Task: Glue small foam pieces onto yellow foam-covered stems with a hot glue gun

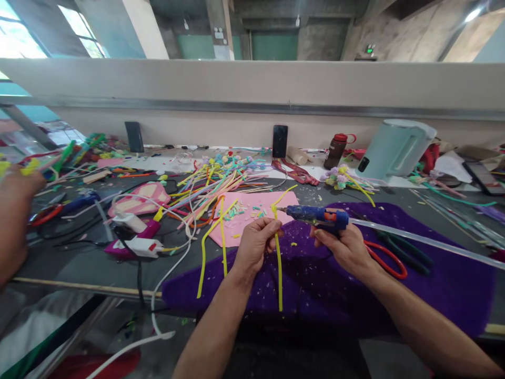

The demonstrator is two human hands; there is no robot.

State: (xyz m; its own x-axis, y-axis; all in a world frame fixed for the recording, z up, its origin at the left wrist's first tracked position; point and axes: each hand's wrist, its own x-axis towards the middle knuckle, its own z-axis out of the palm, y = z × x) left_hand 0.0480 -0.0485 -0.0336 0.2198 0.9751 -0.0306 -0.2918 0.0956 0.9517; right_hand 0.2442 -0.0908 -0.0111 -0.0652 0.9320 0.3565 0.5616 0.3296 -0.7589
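Note:
My left hand (256, 239) pinches a yellow pipe cleaner (279, 279) that hangs down in front of the purple cloth. The pipe cleaner bends near its top, just above my fingers. In my right hand (345, 245) is a blue hot glue gun (315, 215), pointing left. Its nozzle tip is at the bend of the pipe cleaner; I cannot tell whether it touches. A long clear glue stick (410, 239) sticks out of the gun's back. Two more bent yellow pipe cleaners (223, 237) lie left of my left hand, across a pink sheet (290, 199) strewn with small cut pieces.
Purple cloth (453, 284) covers the table's front, with red-and-green-handled pliers (389, 258) on it. Behind lies a heap of coloured pipe cleaners (221, 184). White cables and plugs (145, 246) are at left, near another person's hand (16, 210). Phones, a bottle (335, 151) and a kettle (394, 150) stand behind.

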